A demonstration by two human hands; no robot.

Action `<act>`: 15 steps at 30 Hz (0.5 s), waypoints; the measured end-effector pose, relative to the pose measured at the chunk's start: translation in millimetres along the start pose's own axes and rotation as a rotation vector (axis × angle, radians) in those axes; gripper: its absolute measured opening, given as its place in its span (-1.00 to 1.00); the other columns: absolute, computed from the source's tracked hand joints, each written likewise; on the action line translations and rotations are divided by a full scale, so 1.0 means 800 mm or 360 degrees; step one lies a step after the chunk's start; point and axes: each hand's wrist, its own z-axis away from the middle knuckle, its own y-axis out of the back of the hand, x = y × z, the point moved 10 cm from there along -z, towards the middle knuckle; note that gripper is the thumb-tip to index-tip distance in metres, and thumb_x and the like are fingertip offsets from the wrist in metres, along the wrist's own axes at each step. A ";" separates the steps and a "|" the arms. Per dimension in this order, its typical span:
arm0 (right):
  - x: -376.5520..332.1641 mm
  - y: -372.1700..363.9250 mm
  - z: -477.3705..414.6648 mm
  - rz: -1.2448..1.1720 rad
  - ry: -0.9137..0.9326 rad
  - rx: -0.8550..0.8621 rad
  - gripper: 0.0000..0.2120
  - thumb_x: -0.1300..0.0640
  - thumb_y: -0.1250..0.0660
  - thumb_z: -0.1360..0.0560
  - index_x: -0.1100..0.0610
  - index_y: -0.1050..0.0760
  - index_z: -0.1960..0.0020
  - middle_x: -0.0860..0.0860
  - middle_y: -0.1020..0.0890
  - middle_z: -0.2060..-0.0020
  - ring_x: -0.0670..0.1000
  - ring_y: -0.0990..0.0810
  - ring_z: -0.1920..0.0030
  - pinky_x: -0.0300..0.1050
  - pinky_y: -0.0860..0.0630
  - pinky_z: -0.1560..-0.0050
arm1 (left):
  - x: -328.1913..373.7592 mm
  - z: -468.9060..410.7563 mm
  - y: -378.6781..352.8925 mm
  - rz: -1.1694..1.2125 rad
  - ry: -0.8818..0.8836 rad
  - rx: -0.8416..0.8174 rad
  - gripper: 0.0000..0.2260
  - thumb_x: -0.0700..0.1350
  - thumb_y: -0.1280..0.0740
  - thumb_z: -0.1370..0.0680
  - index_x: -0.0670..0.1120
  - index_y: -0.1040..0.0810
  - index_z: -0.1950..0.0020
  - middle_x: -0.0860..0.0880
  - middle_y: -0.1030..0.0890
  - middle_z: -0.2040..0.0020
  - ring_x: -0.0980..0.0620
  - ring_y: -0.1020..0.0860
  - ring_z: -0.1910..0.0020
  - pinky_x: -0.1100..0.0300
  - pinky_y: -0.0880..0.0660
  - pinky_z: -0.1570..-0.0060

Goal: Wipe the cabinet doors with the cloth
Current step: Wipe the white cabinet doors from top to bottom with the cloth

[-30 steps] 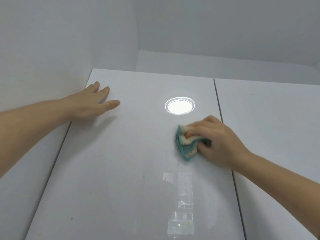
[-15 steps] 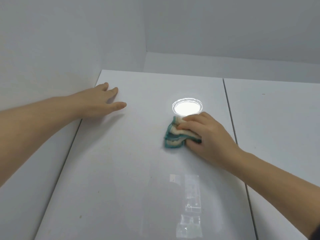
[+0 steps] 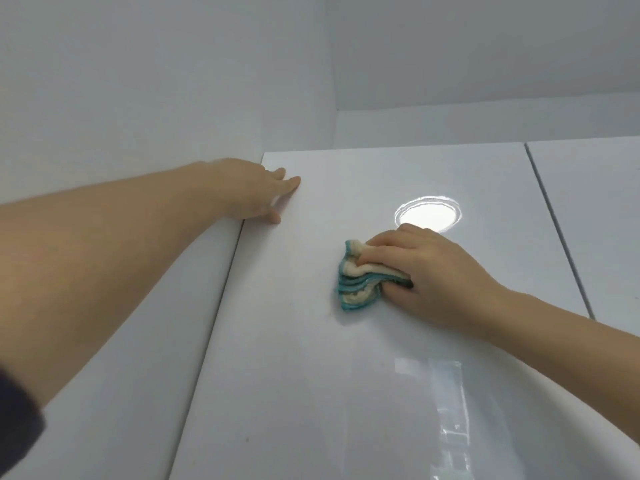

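Incomplete coverage is the main risk at this stage. The cloth (image 3: 360, 282) is bunched into a small folded wad, so each pass probably cleans only a narrow strip, and the dark speck (image 3: 247, 439) low on the cabinet door (image 3: 311, 375) could be missed. Slippage is the second risk. The door surface is glossy, and uneven pressure could let the wad slide out from under the fingers or unfold. The right hand (image 3: 426, 275) grips the cloth with its fingers curled over the top folds and presses it flat against the middle door, just below the round light reflection (image 3: 427, 214). The left hand (image 3: 256, 192) holds nothing. Its fingers are extended and lie flat on the upper left corner of the same door, at the seam with the left panel (image 3: 138, 375), probably bracing the door. The right door (image 3: 595, 220) lies beyond a second seam, and neither hand touches it.
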 end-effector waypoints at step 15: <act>-0.113 -0.092 -0.082 -0.0068 0.0132 0.0004 -0.63 0.21 -0.27 -0.30 0.00 -0.64 -0.04 -0.04 -0.67 0.10 0.14 -0.54 0.20 -0.05 -0.49 0.28 | -0.005 0.003 0.006 -0.0160 0.0010 -0.0059 -0.04 0.11 -0.43 -0.49 0.11 0.25 -0.59 0.07 0.11 -0.61 -0.07 -0.22 -0.50 0.01 -0.30 -0.33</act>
